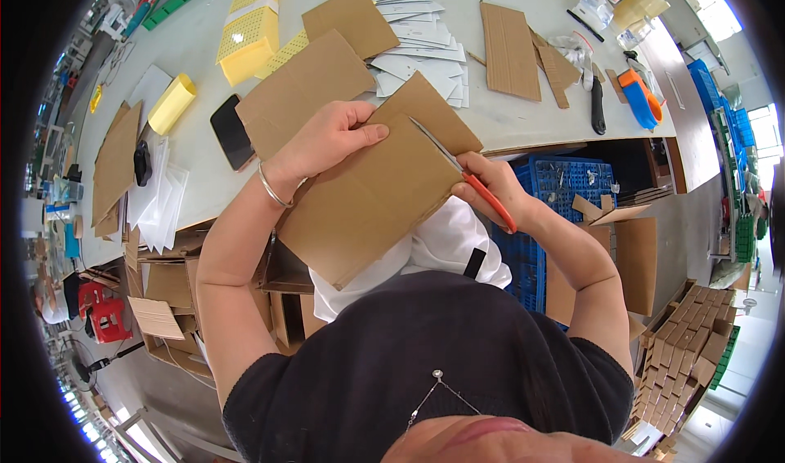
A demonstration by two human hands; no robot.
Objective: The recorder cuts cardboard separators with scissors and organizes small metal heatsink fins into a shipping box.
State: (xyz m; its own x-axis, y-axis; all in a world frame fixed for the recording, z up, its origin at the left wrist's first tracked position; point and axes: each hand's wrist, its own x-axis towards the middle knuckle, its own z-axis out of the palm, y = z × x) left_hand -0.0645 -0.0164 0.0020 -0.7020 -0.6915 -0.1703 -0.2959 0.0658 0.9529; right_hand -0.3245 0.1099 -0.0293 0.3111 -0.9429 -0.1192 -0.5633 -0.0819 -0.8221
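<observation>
My left hand presses down on a brown cardboard sheet that overhangs the front edge of the white table. My right hand grips orange-handled scissors, their blades cutting into the sheet's right side. A metal bangle sits on my left wrist. Another piece of the same cardboard lies past the blades, on the table.
More cardboard sheets, a black phone, yellow boxes, a stack of white envelopes, a black-handled knife and an orange tape dispenser lie on the table. A blue crate and cardboard boxes stand below.
</observation>
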